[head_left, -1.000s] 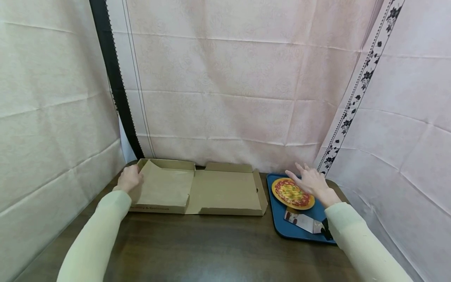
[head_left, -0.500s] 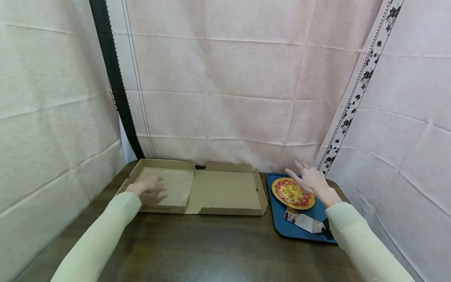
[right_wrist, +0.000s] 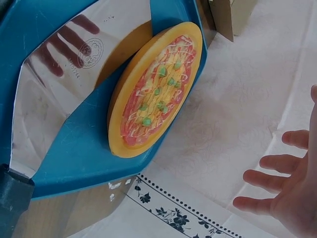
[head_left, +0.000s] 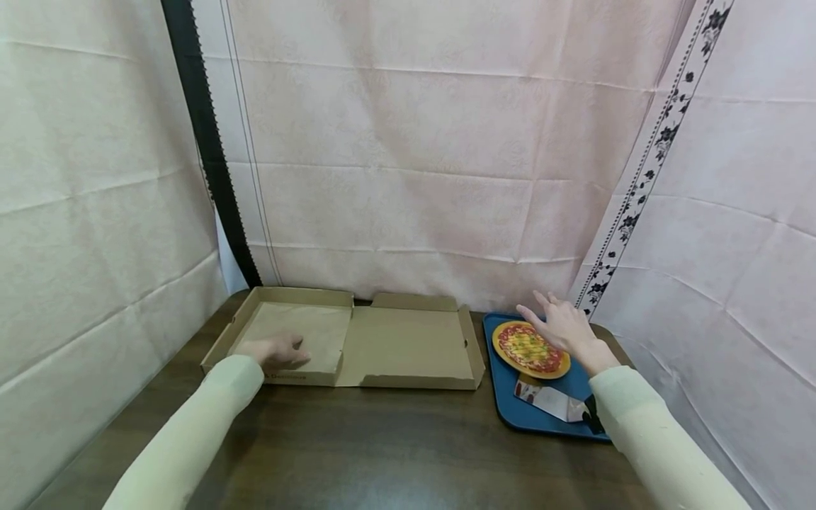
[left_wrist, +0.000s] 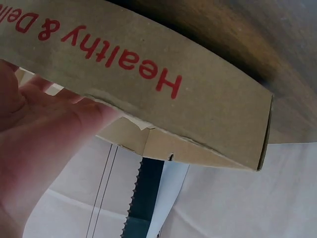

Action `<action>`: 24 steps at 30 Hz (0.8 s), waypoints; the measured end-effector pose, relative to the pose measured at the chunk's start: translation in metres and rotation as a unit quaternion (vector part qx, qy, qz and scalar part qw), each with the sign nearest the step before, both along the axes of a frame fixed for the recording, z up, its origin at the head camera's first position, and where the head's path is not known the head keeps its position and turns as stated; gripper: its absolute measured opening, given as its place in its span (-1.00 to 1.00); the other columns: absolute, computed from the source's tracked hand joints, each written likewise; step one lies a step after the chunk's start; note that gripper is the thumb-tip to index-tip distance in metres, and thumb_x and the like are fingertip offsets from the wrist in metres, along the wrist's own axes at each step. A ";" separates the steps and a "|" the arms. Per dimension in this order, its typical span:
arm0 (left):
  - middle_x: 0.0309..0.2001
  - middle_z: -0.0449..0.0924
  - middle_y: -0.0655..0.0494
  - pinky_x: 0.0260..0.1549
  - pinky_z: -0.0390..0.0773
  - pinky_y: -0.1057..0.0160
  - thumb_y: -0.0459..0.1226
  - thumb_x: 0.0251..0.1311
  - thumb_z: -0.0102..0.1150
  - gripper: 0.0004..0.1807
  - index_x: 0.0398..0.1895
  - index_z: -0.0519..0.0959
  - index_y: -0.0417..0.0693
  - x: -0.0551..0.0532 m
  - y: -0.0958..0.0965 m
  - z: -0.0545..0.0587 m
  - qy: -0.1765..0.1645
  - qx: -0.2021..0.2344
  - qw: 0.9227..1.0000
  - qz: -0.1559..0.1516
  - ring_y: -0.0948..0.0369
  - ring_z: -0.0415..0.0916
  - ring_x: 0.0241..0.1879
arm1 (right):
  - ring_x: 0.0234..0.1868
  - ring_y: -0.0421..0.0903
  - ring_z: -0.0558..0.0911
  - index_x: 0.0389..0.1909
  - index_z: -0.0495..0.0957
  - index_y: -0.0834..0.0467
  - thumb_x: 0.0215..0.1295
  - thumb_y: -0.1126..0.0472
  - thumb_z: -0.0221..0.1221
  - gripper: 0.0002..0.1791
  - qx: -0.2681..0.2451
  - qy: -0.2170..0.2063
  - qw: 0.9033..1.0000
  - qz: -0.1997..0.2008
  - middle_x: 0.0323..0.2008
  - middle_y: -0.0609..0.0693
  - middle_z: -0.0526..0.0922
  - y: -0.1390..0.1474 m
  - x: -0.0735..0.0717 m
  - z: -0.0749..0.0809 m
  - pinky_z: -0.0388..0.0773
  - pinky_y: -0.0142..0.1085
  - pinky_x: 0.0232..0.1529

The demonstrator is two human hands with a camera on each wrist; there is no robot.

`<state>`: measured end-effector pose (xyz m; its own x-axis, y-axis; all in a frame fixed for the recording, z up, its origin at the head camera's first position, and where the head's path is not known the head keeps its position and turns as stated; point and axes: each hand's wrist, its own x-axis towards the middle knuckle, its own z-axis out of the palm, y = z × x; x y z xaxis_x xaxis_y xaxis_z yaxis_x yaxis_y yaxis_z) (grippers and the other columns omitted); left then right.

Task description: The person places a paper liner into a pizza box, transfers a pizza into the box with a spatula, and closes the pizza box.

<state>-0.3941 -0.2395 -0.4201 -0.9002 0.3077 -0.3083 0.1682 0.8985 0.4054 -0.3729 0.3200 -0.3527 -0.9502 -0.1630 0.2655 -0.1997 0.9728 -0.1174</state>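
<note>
An open cardboard pizza box (head_left: 414,347) lies at the back left of the table, with its lid folded out to the right. A sheet of brown paper (head_left: 306,320) lines its left half. My left hand (head_left: 277,350) is over the front part of this paper, reaching past the box's front wall (left_wrist: 124,59); whether the fingertips press on the paper is hidden. To the right, my right hand (head_left: 564,327) hovers with spread fingers beside a toy-like pizza (right_wrist: 156,94) on a blue tray (head_left: 516,414). It holds nothing.
A shiny metal pizza server (right_wrist: 64,74) with a black handle (right_wrist: 15,196) lies on the tray in front of the pizza. Light cloth (head_left: 408,142) hangs behind and on both sides of the dark wooden table (head_left: 382,446).
My left hand has left the box's left edge and moved right and forward over the paper, which now lies flatter at its left side. The right hand stays nearly still.
</note>
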 end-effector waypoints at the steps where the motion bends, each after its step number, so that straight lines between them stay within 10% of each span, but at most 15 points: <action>1: 0.41 0.07 -0.46 0.36 0.11 -0.21 -0.08 0.41 -0.01 -0.24 0.41 0.07 -0.49 -0.001 0.000 0.000 0.004 -0.001 1.000 0.001 -0.34 0.01 0.40 | 0.15 0.50 0.42 0.46 0.12 0.23 0.42 -0.36 -0.26 -0.13 0.000 0.000 1.000 0.000 0.37 0.50 0.17 0.000 0.000 0.000 0.48 0.28 -0.08; 24: 0.25 0.36 -0.43 0.22 0.32 -0.18 -0.13 0.28 0.14 -0.35 0.28 0.31 -0.42 -0.007 0.003 -0.007 0.081 -0.039 0.996 0.012 -0.29 0.31 0.25 | 0.21 0.51 0.36 0.46 0.12 0.23 0.41 -0.39 -0.29 -0.10 -0.001 0.000 1.000 -0.007 0.37 0.48 0.18 0.000 0.000 -0.001 0.38 0.36 0.03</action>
